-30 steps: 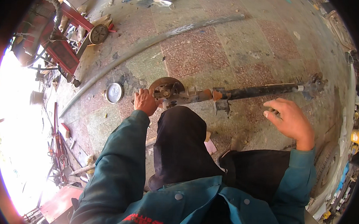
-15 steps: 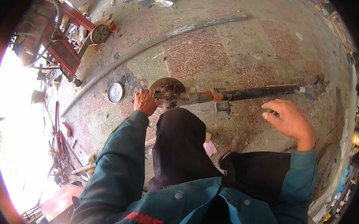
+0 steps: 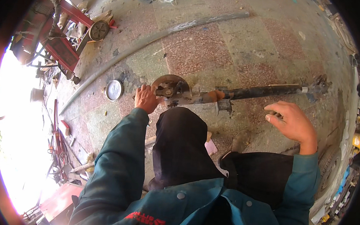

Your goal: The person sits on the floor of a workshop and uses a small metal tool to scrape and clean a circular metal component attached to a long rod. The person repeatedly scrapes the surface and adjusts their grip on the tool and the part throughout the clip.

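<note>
A long rusty axle (image 3: 253, 92) with a black tube lies across the floor before my knees. A round brown disc (image 3: 177, 79) sits at its left end, and a square bracket (image 3: 224, 106) sticks out near its middle. My left hand (image 3: 147, 100) is at the disc end, its fingers bent over the end and the thumb reaching right along the metal; the fingertips are partly hidden. My right hand (image 3: 291, 121) hovers apart from the axle, below its right half. Its fingers and thumb are curled round a small dark thing (image 3: 274, 114) too hidden to name.
A shallow round metal dish (image 3: 114, 90) stands left of my left hand. Beyond the axle, a long grey pipe (image 3: 138, 46) crosses the floor. A red wheeled machine (image 3: 62, 49) stands at the far left. Tools (image 3: 60, 147) clutter the left side; a tyre (image 3: 329, 167) lies at the right.
The axle's disc end has turned a little, and its bracket has tilted. My left hand has shifted slightly, with its thumb now stretched right. My right hand is nearly still.
</note>
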### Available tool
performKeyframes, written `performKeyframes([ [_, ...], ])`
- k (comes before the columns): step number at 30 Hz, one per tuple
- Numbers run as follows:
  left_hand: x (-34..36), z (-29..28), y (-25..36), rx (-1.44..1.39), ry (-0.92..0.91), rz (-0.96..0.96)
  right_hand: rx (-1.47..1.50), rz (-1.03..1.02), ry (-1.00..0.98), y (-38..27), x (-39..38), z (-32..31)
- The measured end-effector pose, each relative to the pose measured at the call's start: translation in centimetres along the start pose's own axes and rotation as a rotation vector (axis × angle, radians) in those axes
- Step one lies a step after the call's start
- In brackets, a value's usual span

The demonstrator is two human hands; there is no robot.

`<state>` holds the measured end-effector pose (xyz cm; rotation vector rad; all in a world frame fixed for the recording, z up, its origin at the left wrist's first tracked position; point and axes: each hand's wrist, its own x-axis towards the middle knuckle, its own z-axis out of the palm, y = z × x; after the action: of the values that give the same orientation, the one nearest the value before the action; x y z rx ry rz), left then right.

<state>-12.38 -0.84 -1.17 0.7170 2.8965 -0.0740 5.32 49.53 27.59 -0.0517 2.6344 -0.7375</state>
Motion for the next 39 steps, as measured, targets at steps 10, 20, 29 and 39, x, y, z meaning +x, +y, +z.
performKeyframes([
  [10,0.1,0.1,0.0,0.062,0.011,0.017,0.022,-0.038,0.006,-0.2,-0.2,-0.2],
  [20,0.0,0.5,0.0,0.096,-0.025,-0.022,0.015,-0.092,0.050,-0.8,-0.2,-0.9],
  [29,-0.3,-0.2,0.7,0.030,-0.052,-0.037,0.026,-0.070,0.004,-0.6,0.6,-0.7],
  [39,-0.7,-1.3,1.4,-0.015,-0.036,-0.037,0.020,-0.056,-0.010,-0.6,1.0,-0.6],
])
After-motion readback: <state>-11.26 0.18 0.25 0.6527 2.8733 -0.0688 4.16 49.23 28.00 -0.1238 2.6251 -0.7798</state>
